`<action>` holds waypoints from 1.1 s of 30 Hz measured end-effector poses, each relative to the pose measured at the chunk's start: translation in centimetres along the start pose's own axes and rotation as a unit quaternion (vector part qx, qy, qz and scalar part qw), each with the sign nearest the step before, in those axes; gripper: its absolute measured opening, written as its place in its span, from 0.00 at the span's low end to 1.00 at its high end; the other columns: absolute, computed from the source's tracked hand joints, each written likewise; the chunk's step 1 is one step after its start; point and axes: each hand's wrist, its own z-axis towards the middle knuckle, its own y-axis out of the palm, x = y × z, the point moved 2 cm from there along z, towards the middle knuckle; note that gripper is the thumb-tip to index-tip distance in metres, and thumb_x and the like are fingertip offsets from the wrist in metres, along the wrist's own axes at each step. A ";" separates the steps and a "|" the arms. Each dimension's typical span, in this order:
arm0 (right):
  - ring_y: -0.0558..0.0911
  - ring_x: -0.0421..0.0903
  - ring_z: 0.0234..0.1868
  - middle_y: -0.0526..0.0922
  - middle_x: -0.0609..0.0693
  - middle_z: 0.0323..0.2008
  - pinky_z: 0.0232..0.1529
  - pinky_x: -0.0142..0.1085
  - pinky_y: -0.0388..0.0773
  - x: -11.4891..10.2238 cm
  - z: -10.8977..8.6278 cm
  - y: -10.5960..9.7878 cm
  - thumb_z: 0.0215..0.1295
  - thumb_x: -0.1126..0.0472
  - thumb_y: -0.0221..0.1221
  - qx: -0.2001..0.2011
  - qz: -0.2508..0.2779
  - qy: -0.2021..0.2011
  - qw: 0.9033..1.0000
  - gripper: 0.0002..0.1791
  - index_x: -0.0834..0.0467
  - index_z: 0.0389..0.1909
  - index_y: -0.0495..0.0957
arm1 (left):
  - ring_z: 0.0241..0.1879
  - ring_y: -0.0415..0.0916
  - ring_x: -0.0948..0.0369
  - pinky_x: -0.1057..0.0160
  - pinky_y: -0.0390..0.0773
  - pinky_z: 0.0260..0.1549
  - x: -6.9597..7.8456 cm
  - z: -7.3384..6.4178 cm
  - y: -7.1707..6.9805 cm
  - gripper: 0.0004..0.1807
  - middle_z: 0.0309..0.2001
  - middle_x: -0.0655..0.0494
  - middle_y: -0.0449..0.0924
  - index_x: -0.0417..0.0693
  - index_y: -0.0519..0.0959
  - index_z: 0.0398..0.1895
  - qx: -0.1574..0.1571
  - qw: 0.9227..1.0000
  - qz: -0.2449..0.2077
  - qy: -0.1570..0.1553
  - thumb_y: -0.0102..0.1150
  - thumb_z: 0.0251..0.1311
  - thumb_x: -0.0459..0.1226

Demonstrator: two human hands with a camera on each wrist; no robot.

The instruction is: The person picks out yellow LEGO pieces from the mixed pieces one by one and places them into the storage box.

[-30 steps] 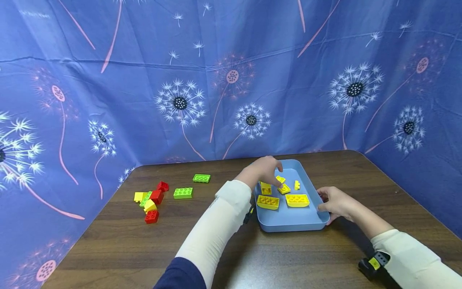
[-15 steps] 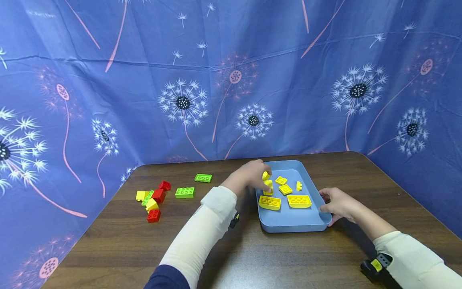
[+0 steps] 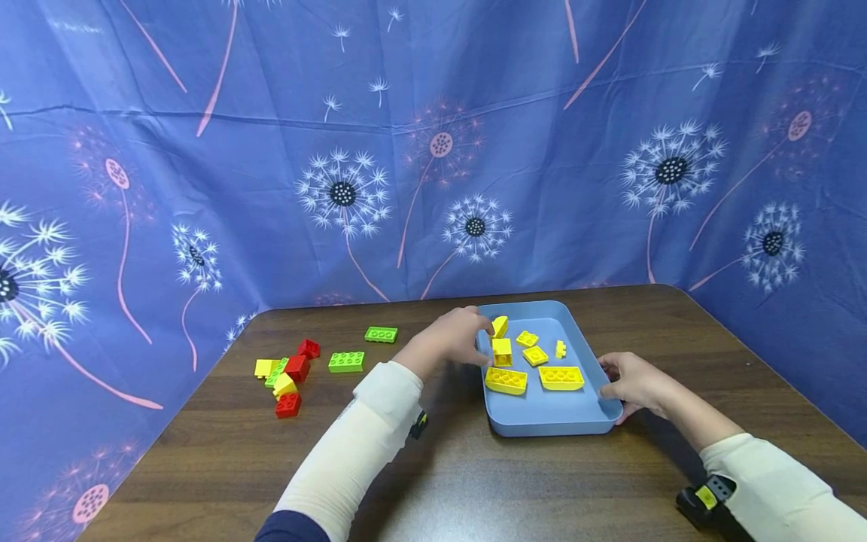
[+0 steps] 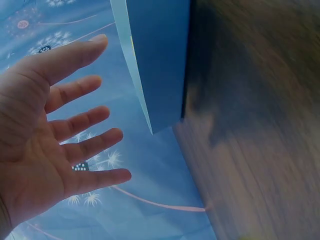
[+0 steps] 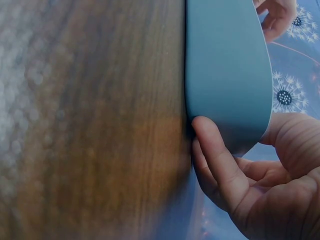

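Observation:
A shallow blue tray sits on the wooden table, holding several yellow toy building bricks, among them two long ones, a left one and a right one. My left hand hovers at the tray's left rim, palm down. The left wrist view shows that hand with fingers spread, nothing in it, beside the tray wall. With my right hand I grip the tray's right side. In the right wrist view its fingers press the tray's outer wall low down, the thumb up at the rim.
Left of the tray lie two green bricks, a far one and a nearer one. Farther left is a loose cluster of red bricks with yellow and green ones. A blue dandelion-print cloth hangs behind the table.
My left hand has drawn back leftward from above the bricks to the tray's left rim, uncovering the yellow bricks there. The right hand has kept its grip on the tray.

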 end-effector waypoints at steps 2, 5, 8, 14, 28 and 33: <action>0.82 0.51 0.32 0.71 0.73 0.48 0.28 0.46 0.83 0.0 0.0 0.0 0.58 0.75 0.60 -0.001 0.000 -0.003 1.000 0.34 0.81 0.62 0.56 | 0.42 0.71 0.61 0.65 0.76 0.41 -0.4 -0.5 0.1 0.29 0.49 0.52 0.76 0.50 0.80 0.56 0.004 1.000 -0.003 0.004 0.72 0.52 0.50; 0.82 0.51 0.33 0.72 0.72 0.47 0.27 0.46 0.83 0.0 0.0 0.1 0.57 0.75 0.60 0.000 -0.001 -0.003 1.000 0.34 0.81 0.62 0.56 | 0.43 0.72 0.61 0.65 0.76 0.42 -0.8 -1.1 0.1 0.29 0.50 0.52 0.77 0.49 0.80 0.56 0.011 1.000 -0.005 0.009 0.72 0.51 0.49; 0.81 0.51 0.33 0.72 0.71 0.47 0.28 0.46 0.83 -0.1 0.0 0.1 0.57 0.74 0.60 0.000 -0.001 0.000 1.000 0.34 0.81 0.62 0.57 | 0.46 0.73 0.60 0.63 0.76 0.46 -1.2 -1.7 0.1 0.30 0.52 0.52 0.77 0.49 0.80 0.57 0.018 1.000 0.001 0.014 0.72 0.51 0.49; 0.82 0.52 0.33 0.71 0.73 0.48 0.27 0.46 0.83 -0.1 -0.1 0.0 0.57 0.74 0.60 -0.003 0.002 -0.003 1.000 0.34 0.81 0.62 0.56 | 0.49 0.74 0.58 0.61 0.76 0.50 -2.1 -3.0 0.1 0.31 0.54 0.51 0.76 0.48 0.79 0.58 0.026 0.999 -0.002 0.021 0.73 0.51 0.48; 0.82 0.51 0.33 0.69 0.76 0.51 0.28 0.45 0.83 -0.1 0.4 -0.1 0.58 0.74 0.60 -0.004 -0.010 0.007 1.000 0.35 0.81 0.63 0.55 | 0.55 0.73 0.51 0.55 0.72 0.56 -4.3 -6.3 -0.4 0.31 0.54 0.47 0.75 0.43 0.78 0.57 0.038 0.999 -0.017 0.025 0.74 0.50 0.46; 0.81 0.53 0.36 0.69 0.75 0.50 0.28 0.46 0.83 0.0 0.4 0.0 0.57 0.75 0.60 -0.006 -0.008 0.006 1.000 0.35 0.81 0.62 0.56 | 0.53 0.74 0.51 0.55 0.73 0.55 -5.0 -7.5 -0.3 0.30 0.52 0.47 0.75 0.42 0.79 0.55 0.051 0.998 -0.031 0.029 0.74 0.49 0.45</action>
